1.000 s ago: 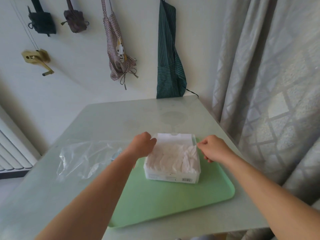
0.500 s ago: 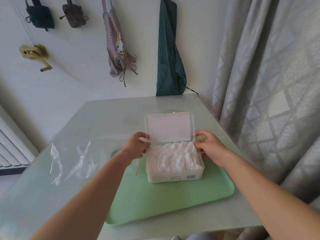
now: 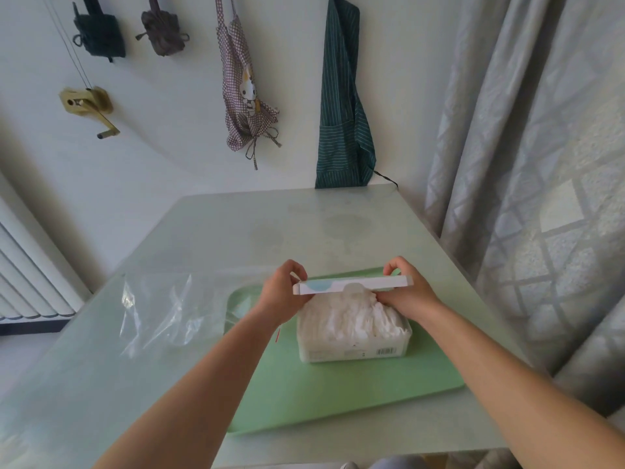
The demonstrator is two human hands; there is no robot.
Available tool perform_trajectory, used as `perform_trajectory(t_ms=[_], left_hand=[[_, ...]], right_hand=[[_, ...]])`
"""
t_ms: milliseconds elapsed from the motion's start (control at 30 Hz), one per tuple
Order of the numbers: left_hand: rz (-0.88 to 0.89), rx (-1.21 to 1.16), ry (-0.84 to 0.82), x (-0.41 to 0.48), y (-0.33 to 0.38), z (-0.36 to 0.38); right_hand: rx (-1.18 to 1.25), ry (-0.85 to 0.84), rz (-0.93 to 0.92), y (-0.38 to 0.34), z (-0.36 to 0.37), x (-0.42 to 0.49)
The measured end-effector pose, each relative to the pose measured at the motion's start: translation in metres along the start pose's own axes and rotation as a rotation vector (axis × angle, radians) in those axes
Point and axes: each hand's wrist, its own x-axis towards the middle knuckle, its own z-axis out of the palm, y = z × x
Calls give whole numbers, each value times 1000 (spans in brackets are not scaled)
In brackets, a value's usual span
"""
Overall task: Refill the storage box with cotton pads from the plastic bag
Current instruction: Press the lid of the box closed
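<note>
A white storage box [image 3: 355,352] stands on a green tray [image 3: 338,397], heaped with white cotton pads [image 3: 351,319] that rise above its rim. Its hinged lid [image 3: 353,286] is tipped forward, roughly level above the pads. My left hand [image 3: 282,292] grips the lid's left end and my right hand [image 3: 407,291] grips its right end. A clear plastic bag [image 3: 162,309] lies crumpled and flat on the table to the left of the tray.
The pale table [image 3: 270,228] ends at a wall behind and a grey curtain [image 3: 541,164] hangs close on the right. Aprons [image 3: 341,106] and small bags hang on the wall. A radiator [image 3: 27,282] stands at the left.
The lid stood upright behind the pads half a second ago; both hands have now swung it forward and down over the box. The bag has stayed in place.
</note>
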Motion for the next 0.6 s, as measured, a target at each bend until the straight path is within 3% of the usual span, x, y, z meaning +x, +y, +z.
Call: perform_trajectory(t_ms=[267,433,600], left_hand=[[51,26,62,-3,-5,3],[91,-24,-13,-24,3,-25],[231,99,-72,-64,-1,-32]], right_hand=[[-67,-32,-51,-1,-11,-3],[-62,-146,-221,9,-41,-14],[-100,-205,-394,3,-51,-54]])
